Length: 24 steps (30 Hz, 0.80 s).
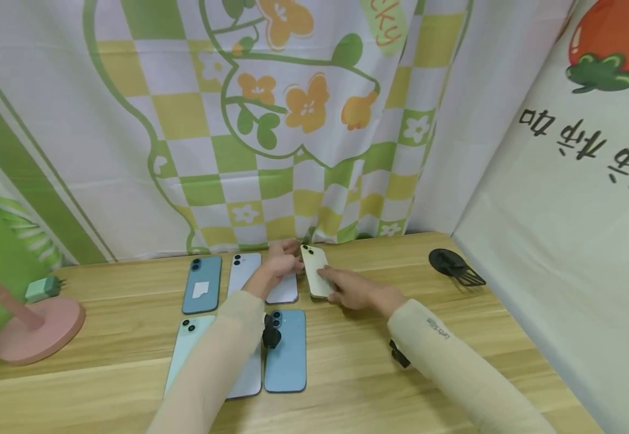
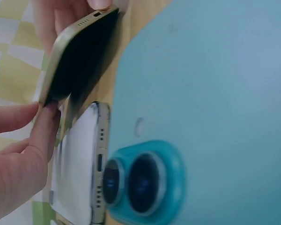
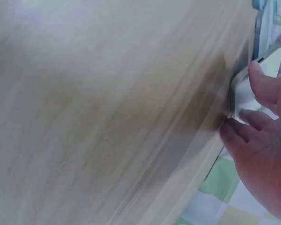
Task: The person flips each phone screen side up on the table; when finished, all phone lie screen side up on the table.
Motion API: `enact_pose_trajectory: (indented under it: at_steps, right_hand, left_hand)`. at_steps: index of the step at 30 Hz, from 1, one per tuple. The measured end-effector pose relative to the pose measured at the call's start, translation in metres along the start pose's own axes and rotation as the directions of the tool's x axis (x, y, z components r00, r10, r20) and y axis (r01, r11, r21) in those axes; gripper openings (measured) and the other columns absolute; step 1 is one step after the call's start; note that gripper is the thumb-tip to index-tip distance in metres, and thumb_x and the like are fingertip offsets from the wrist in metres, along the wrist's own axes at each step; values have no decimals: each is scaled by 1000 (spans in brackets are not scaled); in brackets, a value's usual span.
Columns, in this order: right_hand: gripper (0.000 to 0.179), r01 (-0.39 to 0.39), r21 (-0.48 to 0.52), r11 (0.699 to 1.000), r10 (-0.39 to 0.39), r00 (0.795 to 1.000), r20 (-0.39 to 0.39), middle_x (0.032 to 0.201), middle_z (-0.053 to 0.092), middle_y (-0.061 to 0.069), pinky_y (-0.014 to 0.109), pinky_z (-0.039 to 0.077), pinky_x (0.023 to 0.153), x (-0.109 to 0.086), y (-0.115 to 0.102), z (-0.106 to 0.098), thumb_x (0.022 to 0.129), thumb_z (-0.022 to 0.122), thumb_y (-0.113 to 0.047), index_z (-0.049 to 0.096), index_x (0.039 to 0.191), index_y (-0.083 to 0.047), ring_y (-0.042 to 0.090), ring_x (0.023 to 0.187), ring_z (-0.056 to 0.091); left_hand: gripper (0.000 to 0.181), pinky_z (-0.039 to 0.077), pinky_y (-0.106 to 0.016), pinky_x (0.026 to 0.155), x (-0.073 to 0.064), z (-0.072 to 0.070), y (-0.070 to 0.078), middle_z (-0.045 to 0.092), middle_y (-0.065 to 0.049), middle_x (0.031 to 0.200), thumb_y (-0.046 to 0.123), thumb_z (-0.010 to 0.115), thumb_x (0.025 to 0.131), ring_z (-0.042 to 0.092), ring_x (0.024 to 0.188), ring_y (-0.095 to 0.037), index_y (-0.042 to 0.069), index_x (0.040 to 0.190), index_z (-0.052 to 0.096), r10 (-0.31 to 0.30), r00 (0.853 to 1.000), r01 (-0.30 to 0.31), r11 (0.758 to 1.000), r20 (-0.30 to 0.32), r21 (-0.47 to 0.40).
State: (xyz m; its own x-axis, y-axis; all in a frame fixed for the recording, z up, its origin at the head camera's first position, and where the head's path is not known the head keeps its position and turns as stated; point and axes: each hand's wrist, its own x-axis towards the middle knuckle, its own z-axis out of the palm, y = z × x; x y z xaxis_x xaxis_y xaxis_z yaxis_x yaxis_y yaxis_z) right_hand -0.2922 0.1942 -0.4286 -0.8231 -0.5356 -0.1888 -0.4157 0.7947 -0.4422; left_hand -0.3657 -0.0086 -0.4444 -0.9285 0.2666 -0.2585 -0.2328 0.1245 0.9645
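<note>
A pale yellow smartphone (image 1: 313,268) is tilted at the back of the table, its twin-camera back facing up. My left hand (image 1: 281,265) pinches its left edge between thumb and fingers, as the left wrist view shows. My right hand (image 1: 359,290) grips the opposite side, with the thumb on the back; in the right wrist view its fingers reach the phone's (image 3: 272,63) edge. The dark screen side shows in the left wrist view. Beneath my left hand lies a pale lavender phone (image 1: 283,293), partly covered.
Left of it lie another lavender phone (image 1: 245,272) and a blue phone (image 1: 211,274) with a white sticker. In front are a mint phone (image 1: 186,348), a partly hidden lavender phone (image 1: 249,377) and a blue phone (image 1: 287,358). A black slotted object (image 1: 450,263) and pink stand (image 1: 43,331) flank them.
</note>
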Motion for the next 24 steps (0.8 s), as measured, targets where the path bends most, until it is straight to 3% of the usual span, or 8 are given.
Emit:
enact_pose_trajectory:
  at_steps: [3,7,9,12,14,16,21,24]
  right_hand:
    - [64,10,20,1000,-9,1000,-23,160,46,27,55,38,125,2,2,-4,99,68,-9,41,156,2,42,149,45]
    - [56,-22,105,994,29,997,-65,152,57,22,53,47,117,6,1,-10,98,70,-13,52,150,-1,39,139,57]
    - [51,-39,201,979,59,994,-94,149,60,22,49,53,111,8,-2,-12,100,66,-14,55,148,0,38,136,60]
    - [47,-46,337,940,94,987,-127,149,59,25,43,60,101,13,-8,-15,104,59,-14,54,147,5,39,135,61]
    - [47,-60,410,910,123,984,-130,148,58,29,40,63,94,16,-13,-16,105,56,-12,51,147,8,41,136,60]
    - [48,-87,456,886,161,979,-124,147,57,32,39,65,90,18,-17,-17,105,56,-13,49,148,9,41,135,61]
    - [55,-154,513,845,248,962,-119,147,57,33,41,65,87,21,-22,-18,104,63,-18,48,149,9,41,134,62]
    - [57,-170,538,826,275,954,-120,147,57,32,42,65,87,20,-23,-18,101,67,-17,49,149,8,41,132,63]
  left_hand:
    - [68,54,-40,112,1,1,-3,47,-26,158,-18,58,90,56,141,-37,-7,155,41,-35,999,35,999,-9,-24]
    - [62,51,-42,115,1,1,-4,50,-29,154,-16,60,92,58,138,-38,-11,152,43,-42,999,42,997,-4,-59]
    - [63,55,-39,111,1,0,-2,49,-27,156,-15,59,93,63,132,-34,-8,153,43,-45,999,44,995,-5,-86]
    - [65,61,-31,98,-1,-1,1,48,-26,158,-18,57,93,72,111,-25,-6,155,42,-50,999,50,989,8,-137]
    - [65,63,-26,89,-2,-1,3,49,-26,157,-18,55,93,72,100,-18,-4,155,42,-50,999,52,986,18,-158]
    - [66,63,-24,84,-4,1,4,50,-26,156,-20,53,93,72,102,-19,-3,155,43,-41,999,46,983,29,-178]
    - [65,63,-21,79,-10,8,5,54,-28,151,-23,53,89,65,130,-34,-5,151,48,-8,1000,8,980,4,-198]
    - [61,62,-21,76,-15,15,6,57,-30,148,-23,54,88,66,128,-33,-8,146,52,5,999,-12,977,-33,-215]
